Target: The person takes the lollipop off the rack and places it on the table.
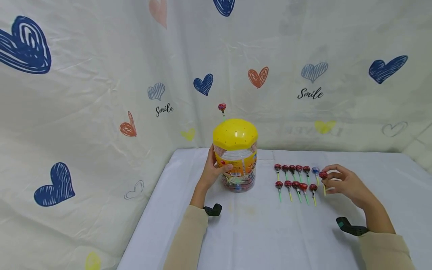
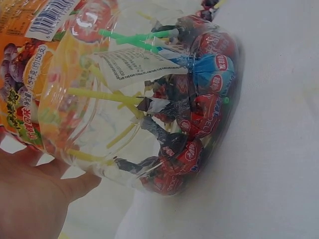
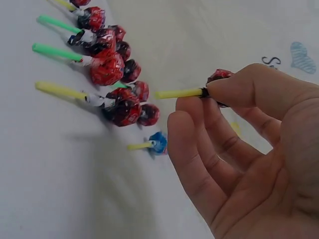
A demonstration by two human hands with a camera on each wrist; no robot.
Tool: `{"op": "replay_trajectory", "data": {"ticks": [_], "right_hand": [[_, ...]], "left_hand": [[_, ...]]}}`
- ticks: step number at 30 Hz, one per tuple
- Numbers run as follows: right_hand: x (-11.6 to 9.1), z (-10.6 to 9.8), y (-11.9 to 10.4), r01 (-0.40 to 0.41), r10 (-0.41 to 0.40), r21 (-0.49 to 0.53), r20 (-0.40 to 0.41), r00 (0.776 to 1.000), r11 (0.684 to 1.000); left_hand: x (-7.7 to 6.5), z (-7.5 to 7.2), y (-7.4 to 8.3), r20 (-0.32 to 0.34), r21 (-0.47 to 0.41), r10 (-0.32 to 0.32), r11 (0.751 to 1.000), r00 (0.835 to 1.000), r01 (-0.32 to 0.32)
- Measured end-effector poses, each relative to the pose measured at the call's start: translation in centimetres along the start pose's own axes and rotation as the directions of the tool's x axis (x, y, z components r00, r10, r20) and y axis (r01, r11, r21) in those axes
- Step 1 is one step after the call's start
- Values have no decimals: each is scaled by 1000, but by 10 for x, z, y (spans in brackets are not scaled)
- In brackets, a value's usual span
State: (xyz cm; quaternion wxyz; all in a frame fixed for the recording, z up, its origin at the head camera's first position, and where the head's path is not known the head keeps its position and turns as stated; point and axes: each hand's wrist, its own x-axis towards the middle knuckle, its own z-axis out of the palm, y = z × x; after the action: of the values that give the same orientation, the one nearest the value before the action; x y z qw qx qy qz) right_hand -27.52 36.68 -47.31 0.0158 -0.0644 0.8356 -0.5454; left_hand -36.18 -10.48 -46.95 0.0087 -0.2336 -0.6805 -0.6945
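My left hand grips the side of a clear plastic jar with a yellow domed lid. In the left wrist view, several wrapped lollipops lie in the bottom of the jar, one of them blue. A lollipop pokes up behind the lid at its left; where its stick ends is hidden. Between thumb and fingers my right hand pinches a red-wrapped lollipop with a yellow stick, at the right end of two rows of lollipops.
The two rows of lollipops, a back row and a front row, lie right of the jar on a white-covered table. A blue-wrapped lollipop ends the back row. Behind the table hangs a white curtain printed with hearts.
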Motion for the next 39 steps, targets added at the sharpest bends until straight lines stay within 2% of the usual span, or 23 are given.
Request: {"op": "replay_trajectory", "data": {"ticks": [7, 11, 16, 24, 39], "right_hand": [[3, 5, 23, -134, 139, -54, 85, 987, 989], [2, 8, 27, -184, 188, -48, 98, 977, 982], [1, 9, 23, -191, 197, -67, 102, 975, 979], [2, 8, 18, -224, 242, -199, 74, 967, 954], [5, 5, 17, -221, 251, -302, 63, 966, 927]], "left_hand": [[1, 0, -2, 3, -3, 13, 1000, 1000, -12], [1, -1, -4, 9, 0, 26, 1000, 1000, -26], [0, -2, -5, 14, -7, 32, 999, 999, -32], [-1, -2, -6, 8, -1, 23, 1000, 1000, -23], [1, -1, -4, 5, -6, 21, 1000, 1000, -21]]}}
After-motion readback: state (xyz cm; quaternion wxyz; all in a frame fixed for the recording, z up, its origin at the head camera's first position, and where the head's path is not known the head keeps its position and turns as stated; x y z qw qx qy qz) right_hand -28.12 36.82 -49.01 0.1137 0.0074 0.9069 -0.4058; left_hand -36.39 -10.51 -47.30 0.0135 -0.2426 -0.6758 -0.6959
